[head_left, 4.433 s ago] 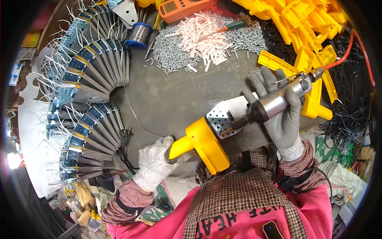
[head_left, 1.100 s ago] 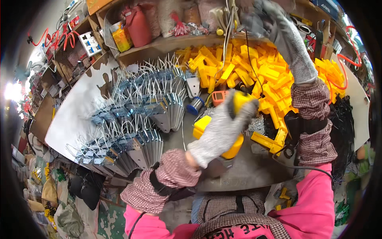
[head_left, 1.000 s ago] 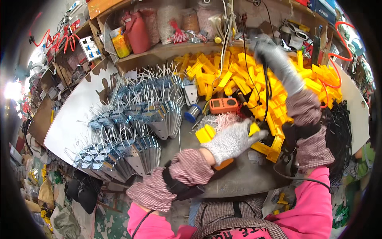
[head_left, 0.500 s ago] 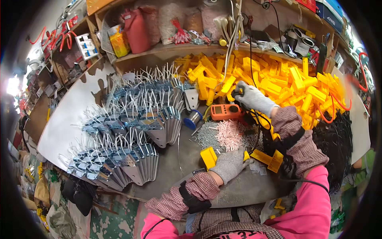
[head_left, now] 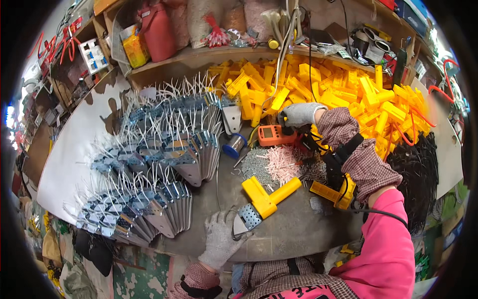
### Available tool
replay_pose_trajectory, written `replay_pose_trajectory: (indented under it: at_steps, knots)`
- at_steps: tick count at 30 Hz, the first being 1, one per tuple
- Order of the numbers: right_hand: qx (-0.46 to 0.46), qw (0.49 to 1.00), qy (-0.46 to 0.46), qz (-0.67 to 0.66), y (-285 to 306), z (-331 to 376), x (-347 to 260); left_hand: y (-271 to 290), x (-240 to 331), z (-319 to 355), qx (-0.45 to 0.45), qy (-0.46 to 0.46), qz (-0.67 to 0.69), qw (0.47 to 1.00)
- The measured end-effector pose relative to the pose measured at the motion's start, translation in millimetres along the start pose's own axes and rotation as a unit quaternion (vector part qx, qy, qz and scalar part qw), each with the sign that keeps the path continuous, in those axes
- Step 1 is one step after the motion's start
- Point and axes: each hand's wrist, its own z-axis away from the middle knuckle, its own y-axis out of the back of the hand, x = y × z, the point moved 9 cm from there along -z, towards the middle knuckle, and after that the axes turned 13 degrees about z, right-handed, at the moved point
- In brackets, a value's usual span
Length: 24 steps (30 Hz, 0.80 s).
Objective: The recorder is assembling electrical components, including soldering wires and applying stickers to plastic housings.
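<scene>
My left hand (head_left: 221, 236), in a grey glove, pinches the narrow end of a perforated metal plate (head_left: 248, 217) at the front of the bench. A yellow T-shaped plastic housing (head_left: 260, 197) sits at the plate's far end, its round handle pointing to the right. My right hand (head_left: 300, 115), also gloved, is curled above the right side of an orange handheld meter (head_left: 270, 135). Its fingertips are closed on something small and dark that I cannot make out. Pink sleeves (head_left: 284, 158) and grey screws (head_left: 253, 167) lie in a pile below the meter.
Rows of metal plates with white wires (head_left: 189, 159) fill the left side. Yellow housings (head_left: 348, 94) are heaped at the back right. A blue wire spool (head_left: 234, 146), another yellow housing (head_left: 343, 192), black cables (head_left: 416, 159) and a shelf with a red jug (head_left: 157, 32) surround the work area.
My left hand has moved left and toward me, and the yellow housing with the metal plate now shows fully. My right hand has drawn slightly back, nearer the meter.
</scene>
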Motion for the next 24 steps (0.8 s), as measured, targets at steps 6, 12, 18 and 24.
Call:
replay_pose_trajectory:
  at_steps: [6, 12, 18, 24]
  knots:
    - [0.096, 0.993, -0.054, 0.053, -11.0, 5.6, 12.1, 15.9, 25.8, -1.7, 0.034, 0.003, -0.011, 0.999]
    - [0.171, 0.983, 0.022, 0.068, 43.1, 37.2, -12.0, -8.7, 78.3, 26.4, 0.009, -0.168, 0.068, 0.983]
    - [0.582, 0.688, -0.415, 0.129, 180.6, 195.3, 269.8, -50.5, 69.5, 32.4, 0.054, -0.226, 0.129, 0.964]
    - [0.324, 0.896, -0.291, 0.087, 163.9, 40.3, 358.8, -112.0, 19.8, 60.5, 0.041, -0.207, 0.031, 0.977]
